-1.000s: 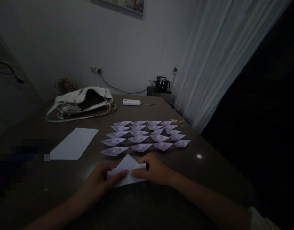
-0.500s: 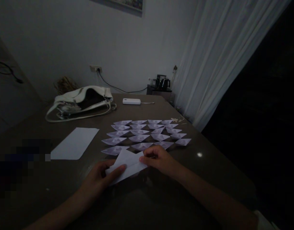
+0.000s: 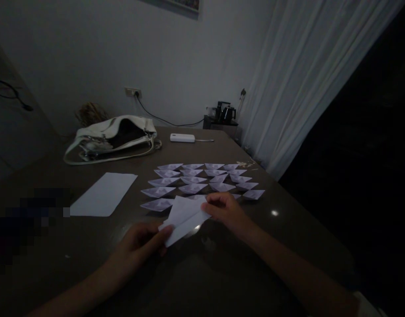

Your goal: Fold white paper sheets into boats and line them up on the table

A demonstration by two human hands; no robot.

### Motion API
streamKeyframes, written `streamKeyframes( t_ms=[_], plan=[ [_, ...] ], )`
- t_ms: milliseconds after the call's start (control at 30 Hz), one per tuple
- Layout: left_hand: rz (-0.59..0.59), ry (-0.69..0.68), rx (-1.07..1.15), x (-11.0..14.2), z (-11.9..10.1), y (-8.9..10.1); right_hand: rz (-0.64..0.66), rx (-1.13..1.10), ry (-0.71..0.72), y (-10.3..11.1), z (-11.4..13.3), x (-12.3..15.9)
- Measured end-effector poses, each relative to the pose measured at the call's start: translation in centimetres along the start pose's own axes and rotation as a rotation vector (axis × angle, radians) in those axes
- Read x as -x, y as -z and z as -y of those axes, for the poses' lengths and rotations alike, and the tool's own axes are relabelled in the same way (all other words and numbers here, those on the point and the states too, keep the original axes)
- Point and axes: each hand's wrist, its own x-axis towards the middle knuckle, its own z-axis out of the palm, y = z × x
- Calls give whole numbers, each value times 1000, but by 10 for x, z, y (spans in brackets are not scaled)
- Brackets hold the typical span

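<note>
A partly folded sheet of white paper (image 3: 186, 215) is held between my two hands above the table. My left hand (image 3: 144, 242) pinches its lower left corner, thumb on top. The fingers of my right hand (image 3: 226, 212) grip the upper right edge, with the thumb lying on the paper. Just beyond stand several folded paper boats (image 3: 193, 188) in rows, and the sheet and my right hand cover parts of the nearest row. To the left lies a stack of flat white paper (image 3: 105, 193).
On the brown table (image 3: 202, 149) a white handbag (image 3: 114, 138) sits at the back left. A white power bank (image 3: 182, 138) with a short cable lies behind the boats. Small pale scraps (image 3: 245, 164) are near the right edge, beside a white curtain (image 3: 281, 88). A black kettle (image 3: 227, 114) stands beyond.
The folded paper has shifted slightly right and up and is turned more steeply. My right hand has moved up and right with it; my left hand now holds nearer its corner.
</note>
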Motion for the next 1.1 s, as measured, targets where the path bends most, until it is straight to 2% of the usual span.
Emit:
streamKeyframes(
  t_ms=[100, 200, 300, 467, 633, 733, 867, 1100],
  plan=[
    [41, -7, 23, 3, -1, -5, 116, 30, 17, -2, -2, 0],
    [-8, -60, 42, 3, -1, -7, 260, 111, 13, -5, -1, 3],
    [-21, -130, -101, 0, 5, -6, 311, 205, 27, -9, -1, 6],
    [12, -375, -447, -1, 19, -4, 183, 498, 105, -15, -10, 9],
    [1, -450, -641, -2, 21, -3, 89, 681, 163, -18, -14, 9],
    [70, -470, -680, -3, 19, -1, 26, 752, 197, -19, -14, 9],
    [159, -459, -672, 0, 17, -4, 26, 798, 194, -20, -15, 9],
    [124, -511, -664, 3, 23, -8, 15, 818, 199, -24, -22, 2]
  ],
)
